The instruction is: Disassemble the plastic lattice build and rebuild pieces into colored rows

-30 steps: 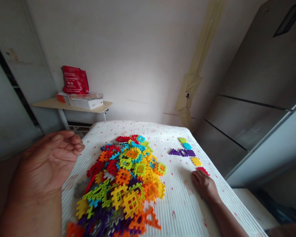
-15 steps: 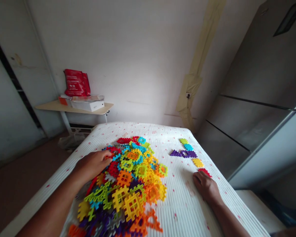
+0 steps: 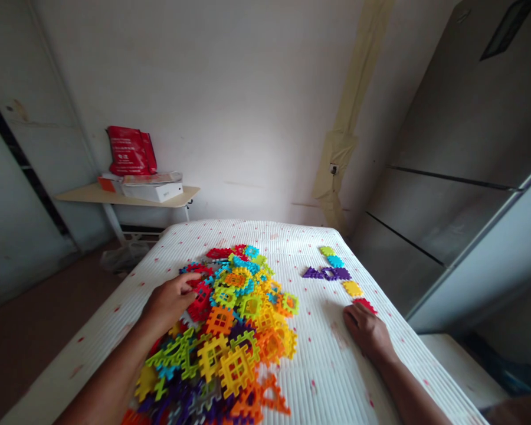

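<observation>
My left hand (image 3: 170, 301) reaches onto the left edge of a heap of interlocking plastic building pieces (image 3: 236, 369). Its thumb and index finger are apart beside a red windowed piece (image 3: 201, 297); I cannot make out a grip on it. My right hand (image 3: 369, 332) rests on the cover with curled fingers, whatever lies under them hidden. Just beyond its knuckles lies a red square piece (image 3: 365, 305). A yellow piece (image 3: 353, 288), joined purple pieces (image 3: 330, 273), a blue piece (image 3: 335, 261) and a green piece (image 3: 327, 251) lie farther up.
A white ribbed cover with red specks (image 3: 287, 236) lies under the pieces. A small table (image 3: 84, 195) at back left bears a red bag (image 3: 130, 150) and a white box (image 3: 154, 192). A grey refrigerator (image 3: 442, 136) stands on the right, close to the covered surface's edge.
My left hand has shifted slightly down along the heap's edge, and more of the red windowed piece shows beside its fingers. The right hand stays by the red square piece. The view has turned slightly.
</observation>
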Demonstrator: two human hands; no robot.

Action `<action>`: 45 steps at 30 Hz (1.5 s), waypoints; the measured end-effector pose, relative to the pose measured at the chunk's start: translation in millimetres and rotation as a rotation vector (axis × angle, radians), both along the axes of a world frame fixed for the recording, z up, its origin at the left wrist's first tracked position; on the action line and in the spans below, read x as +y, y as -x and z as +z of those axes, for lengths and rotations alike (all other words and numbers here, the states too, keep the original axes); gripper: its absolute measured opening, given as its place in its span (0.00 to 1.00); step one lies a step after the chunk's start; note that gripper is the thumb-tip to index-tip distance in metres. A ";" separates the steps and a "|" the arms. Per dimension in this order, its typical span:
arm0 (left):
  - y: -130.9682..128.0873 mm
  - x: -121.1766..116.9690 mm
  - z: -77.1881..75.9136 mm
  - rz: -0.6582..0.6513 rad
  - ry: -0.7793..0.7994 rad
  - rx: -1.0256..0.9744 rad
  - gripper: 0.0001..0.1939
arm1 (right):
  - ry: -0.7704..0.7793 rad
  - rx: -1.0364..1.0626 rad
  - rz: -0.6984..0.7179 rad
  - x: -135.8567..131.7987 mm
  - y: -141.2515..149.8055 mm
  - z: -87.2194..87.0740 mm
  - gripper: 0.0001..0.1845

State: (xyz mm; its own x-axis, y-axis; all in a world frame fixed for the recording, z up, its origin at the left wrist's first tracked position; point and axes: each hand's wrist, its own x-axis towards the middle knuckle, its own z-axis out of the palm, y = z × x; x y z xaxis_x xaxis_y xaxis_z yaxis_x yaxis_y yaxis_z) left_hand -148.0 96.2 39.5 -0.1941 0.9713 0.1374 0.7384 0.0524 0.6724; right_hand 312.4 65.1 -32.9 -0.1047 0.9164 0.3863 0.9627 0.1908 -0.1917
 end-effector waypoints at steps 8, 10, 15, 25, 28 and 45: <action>-9.6 -25.5 12.1 0.102 -0.191 -0.138 0.20 | 0.002 0.019 0.006 0.7 -1.8 -2.1 0.17; -15.4 -32.6 6.3 0.126 -0.270 -0.233 0.18 | 0.000 0.021 -0.001 1.0 -2.2 -2.7 0.16; -36.8 -51.6 -4.4 0.044 -0.455 -0.269 0.11 | -0.004 0.114 0.022 0.0 11.5 1.1 0.16; -79.3 -70.8 -11.3 -0.362 -0.855 0.143 0.06 | 0.260 0.844 0.443 -17.3 124.1 39.5 0.16; -83.6 -74.0 -14.5 -0.393 -0.893 0.203 0.07 | 0.360 0.927 0.593 -22.3 151.3 51.9 0.26; -89.1 -78.1 -21.1 -0.518 -0.854 0.237 0.09 | 0.371 0.743 0.591 -34.5 172.9 66.5 0.30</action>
